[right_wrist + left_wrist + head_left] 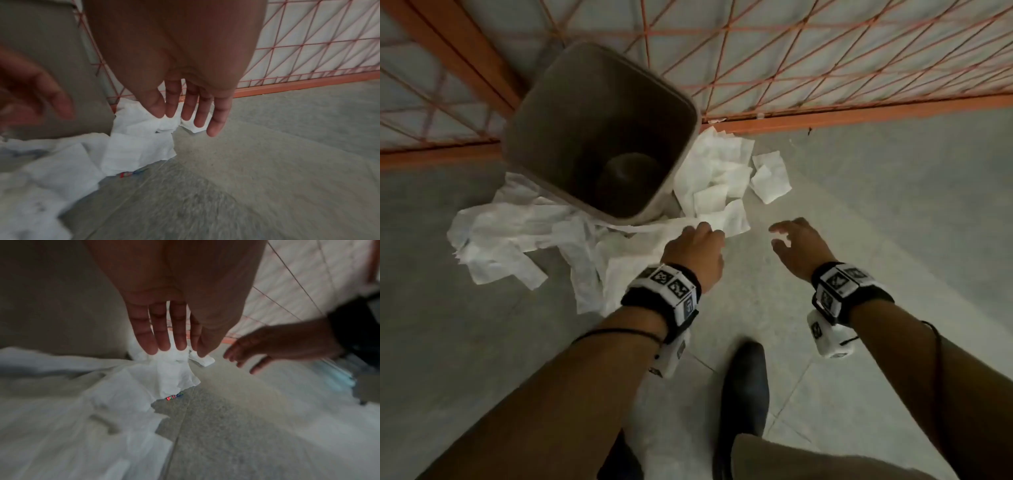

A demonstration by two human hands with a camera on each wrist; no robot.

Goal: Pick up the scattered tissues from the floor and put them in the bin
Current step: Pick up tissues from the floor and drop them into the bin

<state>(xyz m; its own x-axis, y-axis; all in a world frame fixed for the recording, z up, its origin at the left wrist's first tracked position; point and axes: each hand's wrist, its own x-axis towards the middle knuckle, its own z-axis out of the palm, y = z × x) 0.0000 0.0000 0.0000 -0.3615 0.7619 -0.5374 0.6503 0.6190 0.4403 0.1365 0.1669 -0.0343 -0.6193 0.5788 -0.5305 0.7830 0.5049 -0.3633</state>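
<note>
A grey square bin stands open on the floor, with a dark round thing at its bottom. White tissues lie crumpled to its left and front and in a heap to its right. My left hand reaches down with straight fingers to the edge of a tissue by the bin's front corner and holds nothing. My right hand hovers open over bare floor just right of it, empty. In the right wrist view its fingers hang straight above the tissue heap beside the bin wall.
An orange wire-mesh fence with an orange base rail runs behind the bin. My black shoe stands on the grey tiled floor below the hands. A small colourful wrapper peeks from under a tissue.
</note>
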